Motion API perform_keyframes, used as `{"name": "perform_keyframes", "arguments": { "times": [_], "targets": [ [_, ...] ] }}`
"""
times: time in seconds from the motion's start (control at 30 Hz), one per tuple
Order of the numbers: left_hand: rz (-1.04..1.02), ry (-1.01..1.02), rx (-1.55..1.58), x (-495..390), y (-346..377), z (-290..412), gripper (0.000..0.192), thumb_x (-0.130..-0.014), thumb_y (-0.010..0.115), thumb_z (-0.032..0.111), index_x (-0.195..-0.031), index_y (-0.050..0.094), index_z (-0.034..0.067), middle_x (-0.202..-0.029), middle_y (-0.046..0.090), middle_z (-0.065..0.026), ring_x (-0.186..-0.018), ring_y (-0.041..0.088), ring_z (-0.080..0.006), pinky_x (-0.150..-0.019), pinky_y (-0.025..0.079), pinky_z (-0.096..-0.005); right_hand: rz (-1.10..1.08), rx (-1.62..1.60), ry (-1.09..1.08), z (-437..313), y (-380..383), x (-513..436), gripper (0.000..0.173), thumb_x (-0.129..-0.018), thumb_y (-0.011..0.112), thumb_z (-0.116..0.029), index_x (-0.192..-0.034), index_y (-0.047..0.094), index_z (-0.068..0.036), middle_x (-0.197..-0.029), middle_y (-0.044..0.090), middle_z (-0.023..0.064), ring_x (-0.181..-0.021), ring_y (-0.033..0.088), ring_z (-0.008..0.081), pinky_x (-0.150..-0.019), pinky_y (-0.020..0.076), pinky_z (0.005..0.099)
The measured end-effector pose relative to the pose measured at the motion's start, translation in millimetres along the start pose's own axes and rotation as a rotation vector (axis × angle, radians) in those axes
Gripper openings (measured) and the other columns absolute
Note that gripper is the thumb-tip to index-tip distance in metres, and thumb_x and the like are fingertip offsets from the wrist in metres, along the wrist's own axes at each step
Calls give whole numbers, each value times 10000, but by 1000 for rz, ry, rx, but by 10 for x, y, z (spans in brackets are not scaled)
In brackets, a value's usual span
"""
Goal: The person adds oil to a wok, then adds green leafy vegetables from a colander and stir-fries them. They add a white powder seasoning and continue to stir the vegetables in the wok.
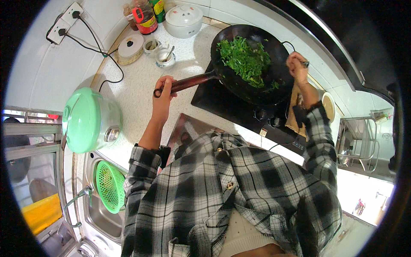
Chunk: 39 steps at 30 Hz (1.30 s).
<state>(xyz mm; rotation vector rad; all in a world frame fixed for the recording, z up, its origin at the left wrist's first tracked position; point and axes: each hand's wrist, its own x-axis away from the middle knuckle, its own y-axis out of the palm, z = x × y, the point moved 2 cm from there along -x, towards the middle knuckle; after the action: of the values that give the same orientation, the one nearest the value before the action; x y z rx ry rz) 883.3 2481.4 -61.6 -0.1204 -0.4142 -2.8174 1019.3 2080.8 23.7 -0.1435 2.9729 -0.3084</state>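
A black wok (244,96) sits tilted over a black glass cooktop (208,93). Chopped leafy greens (240,59) are heaped in it, with a few scraps stuck along its right side. My left hand (165,88) grips the end of the wok's reddish-brown wooden handle (194,82). At the wok's right rim, my right hand (297,66) is closed around a slim handle (305,64), whose metal-looking end pokes out past my fist. Whatever that handle belongs to is hidden. A thin dark loop (289,44) runs from the rim towards this hand.
On the counter stand a lidded white pot (183,22), sauce bottles (145,17), two small seasoning jars (165,59) and a green-lidded rice cooker (83,120). Black cords (96,48) hang from wall sockets. A green colander (110,188) rests in the sink at left. The range hood (340,38) overhangs the right side.
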Motion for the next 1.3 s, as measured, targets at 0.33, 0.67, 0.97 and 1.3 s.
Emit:
{"name": "perform_keyframes", "arguments": {
  "times": [0.33, 0.67, 0.97, 1.3],
  "targets": [
    [-31, -14, -45, -10, -16, -15, 256, -906, 467, 348, -1000, 519, 115, -926, 541, -5, -816, 502, -103, -653, 403, -251, -362, 327, -637, -478, 549, 104, 64, -762, 455, -2, -703, 478, -13, -619, 459, 46, -504, 425, 128, -456, 322, 248],
    [-32, -7, -58, -12, 31, 8, 246, -907, 465, 339, -972, 522, 108, -910, 533, -1, -759, 484, -98, -635, 398, -251, 167, -395, 60, 35, 298, 308, 125, -762, 390, -65, -644, 416, -99, -536, 298, -15, -482, 281, 76, -351, 151, 198],
    [-22, -9, 4, 3, 10, 0, 242, -898, 495, 316, -981, 529, 92, -899, 545, 1, -751, 497, -65, -620, 409, -216, 32, -174, 245, -567, -204, 358, 120, -755, 401, -119, -635, 401, -109, -511, 296, -37, -428, 273, 61, -330, 154, 203],
    [-36, -34, -38, -11, -29, -14, 287, -892, 490, 351, -1025, 515, 98, -956, 529, -2, -839, 496, -104, -674, 405, -255, 3, -145, 52, 24, 333, -37, 89, -771, 455, -121, -695, 496, -102, -530, 393, -30, -407, 282, 42, -350, 181, 196]
  ]
}}
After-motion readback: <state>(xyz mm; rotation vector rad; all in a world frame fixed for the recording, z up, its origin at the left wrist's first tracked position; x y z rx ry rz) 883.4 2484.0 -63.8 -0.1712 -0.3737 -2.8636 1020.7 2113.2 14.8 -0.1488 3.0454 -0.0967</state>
